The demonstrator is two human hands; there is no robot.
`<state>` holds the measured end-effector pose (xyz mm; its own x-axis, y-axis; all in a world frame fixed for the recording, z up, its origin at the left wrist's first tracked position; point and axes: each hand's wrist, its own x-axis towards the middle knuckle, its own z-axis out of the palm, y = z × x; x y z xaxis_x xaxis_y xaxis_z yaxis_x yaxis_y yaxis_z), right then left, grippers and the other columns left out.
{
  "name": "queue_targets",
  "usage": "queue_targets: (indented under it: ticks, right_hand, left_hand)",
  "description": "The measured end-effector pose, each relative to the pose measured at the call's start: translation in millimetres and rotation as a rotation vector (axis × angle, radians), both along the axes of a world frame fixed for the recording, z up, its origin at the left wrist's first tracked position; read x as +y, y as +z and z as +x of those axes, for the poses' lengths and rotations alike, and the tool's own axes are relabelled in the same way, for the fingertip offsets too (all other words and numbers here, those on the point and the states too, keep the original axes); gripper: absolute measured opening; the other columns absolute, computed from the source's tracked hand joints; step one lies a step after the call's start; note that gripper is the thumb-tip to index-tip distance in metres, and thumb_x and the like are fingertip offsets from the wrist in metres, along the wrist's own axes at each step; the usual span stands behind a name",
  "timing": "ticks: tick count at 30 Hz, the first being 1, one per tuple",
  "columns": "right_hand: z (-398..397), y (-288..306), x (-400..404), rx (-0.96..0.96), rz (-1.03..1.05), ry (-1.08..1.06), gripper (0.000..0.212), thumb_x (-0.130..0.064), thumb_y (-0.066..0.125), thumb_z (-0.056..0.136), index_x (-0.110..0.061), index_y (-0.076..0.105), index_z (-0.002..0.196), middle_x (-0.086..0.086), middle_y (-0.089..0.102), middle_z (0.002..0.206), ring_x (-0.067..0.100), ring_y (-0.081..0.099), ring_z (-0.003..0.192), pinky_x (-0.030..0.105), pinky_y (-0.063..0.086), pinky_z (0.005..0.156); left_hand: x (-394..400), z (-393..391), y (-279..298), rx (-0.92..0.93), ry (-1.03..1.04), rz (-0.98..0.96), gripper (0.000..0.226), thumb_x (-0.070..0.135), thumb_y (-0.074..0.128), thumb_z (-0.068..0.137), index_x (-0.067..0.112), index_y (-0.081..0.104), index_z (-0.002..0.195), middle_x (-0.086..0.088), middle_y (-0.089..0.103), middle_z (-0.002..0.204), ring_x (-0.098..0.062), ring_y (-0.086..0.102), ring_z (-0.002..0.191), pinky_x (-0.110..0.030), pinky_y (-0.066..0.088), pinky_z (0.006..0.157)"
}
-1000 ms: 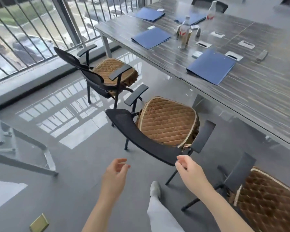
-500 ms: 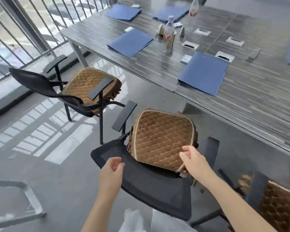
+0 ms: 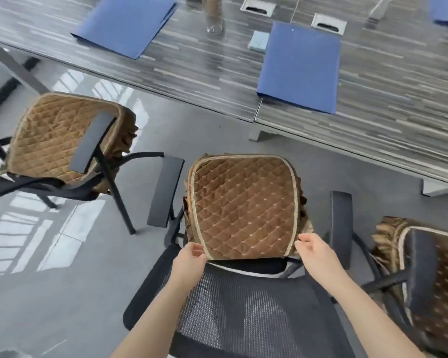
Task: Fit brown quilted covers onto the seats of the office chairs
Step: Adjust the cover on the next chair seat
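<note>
Fingers of left hand (image 3: 189, 262) and right hand (image 3: 314, 255) pinching near corners of quilted cover (image 3: 243, 205).

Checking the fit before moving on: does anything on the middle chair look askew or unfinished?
Yes. The brown quilted cover stops short at the back: bare black seat shows there. The left hand pinches its rear corner; the right hand is at the other.
</note>
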<state>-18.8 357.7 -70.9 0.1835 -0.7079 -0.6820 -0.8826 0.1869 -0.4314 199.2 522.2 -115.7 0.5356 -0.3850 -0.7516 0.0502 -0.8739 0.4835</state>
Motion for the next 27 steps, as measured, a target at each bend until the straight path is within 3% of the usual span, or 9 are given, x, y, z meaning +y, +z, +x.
queue_targets:
  ticks: [4,7,9,13,15,21,25,27]
  right_hand:
    - [1.4,-33.9,-0.8,0.041,0.064,-0.064,0.038,-0.032,0.044,0.099,-0.019,0.046,0.135,0.002,0.057,0.13,0.012,0.05,0.092,0.028,0.036,0.08]
    - [0.5,-59.9,-5.3,0.062,0.087,-0.038,0.039,-0.031,0.043,0.1,-0.018,0.044,0.137,-0.001,0.058,0.121,0.004,0.049,0.08,0.025,0.036,0.077]
    - [-0.6,-79.6,-13.3,0.074,0.089,-0.023,0.04,-0.031,0.044,0.1,-0.017,0.043,0.138,-0.002,0.058,0.115,0.006,0.05,0.085,0.024,0.038,0.077]
    - [-3.4,-130.7,-31.7,0.101,0.13,-0.04,0.044,-0.033,0.045,0.099,-0.015,0.043,0.139,0.002,0.057,0.131,0.018,0.053,0.113,0.028,0.04,0.09]
    - [-3.7,-159.9,-41.7,0.108,0.149,-0.043,0.044,-0.033,0.045,0.099,-0.014,0.042,0.138,0.003,0.057,0.13,0.017,0.051,0.109,0.028,0.038,0.09]
    - [0.3,-226.0,-80.5,0.16,0.129,-0.083,0.053,-0.031,0.048,0.098,-0.008,0.036,0.144,0.011,0.048,0.141,0.028,0.049,0.126,0.034,0.038,0.099]
    - [0.0,-262.9,-102.7,0.183,0.067,-0.199,0.051,-0.028,0.051,0.095,-0.002,0.037,0.136,0.016,0.057,0.118,0.031,0.056,0.105,0.035,0.043,0.08]
    - [1.9,-273.9,-111.3,0.23,0.042,-0.215,0.053,-0.027,0.053,0.096,0.002,0.035,0.136,0.019,0.052,0.126,0.034,0.051,0.116,0.034,0.04,0.082]
  left_hand:
    - [-25.2,24.3,-43.1,0.066,-0.037,0.095,0.021,0.015,0.059,0.09,0.015,0.058,0.111,0.003,0.061,0.092,-0.01,0.056,0.079,-0.025,0.042,0.063]
    - [-36.9,34.1,-79.0,0.126,-0.022,0.189,0.026,0.014,0.062,0.086,0.008,0.061,0.112,-0.003,0.063,0.086,-0.019,0.059,0.078,-0.035,0.054,0.077]
    - [-43.7,35.0,-104.5,0.131,-0.031,0.226,0.032,0.014,0.064,0.084,0.008,0.061,0.115,-0.005,0.064,0.09,-0.021,0.06,0.081,-0.038,0.054,0.083]
    - [-56.8,34.9,-140.7,0.106,-0.027,0.26,0.041,0.011,0.063,0.087,0.003,0.055,0.127,-0.007,0.059,0.101,-0.018,0.055,0.084,-0.032,0.041,0.079]
    - [-62.3,36.1,-160.2,0.082,-0.03,0.28,0.045,0.011,0.061,0.088,0.002,0.052,0.131,-0.01,0.061,0.106,-0.017,0.055,0.082,-0.032,0.041,0.08]
    - [-71.2,40.6,-193.3,0.035,0.047,0.262,0.055,0.015,0.062,0.092,0.004,0.04,0.142,-0.014,0.056,0.134,-0.033,0.055,0.118,-0.035,0.039,0.087]
    - [-76.1,47.3,-221.4,0.022,0.116,0.298,0.058,0.015,0.06,0.092,0.007,0.036,0.145,-0.015,0.052,0.139,-0.037,0.051,0.124,-0.044,0.043,0.092]
    - [-78.5,50.3,-237.6,0.021,0.184,0.293,0.061,0.015,0.059,0.091,0.01,0.034,0.147,-0.015,0.051,0.141,-0.04,0.05,0.125,-0.048,0.044,0.099]
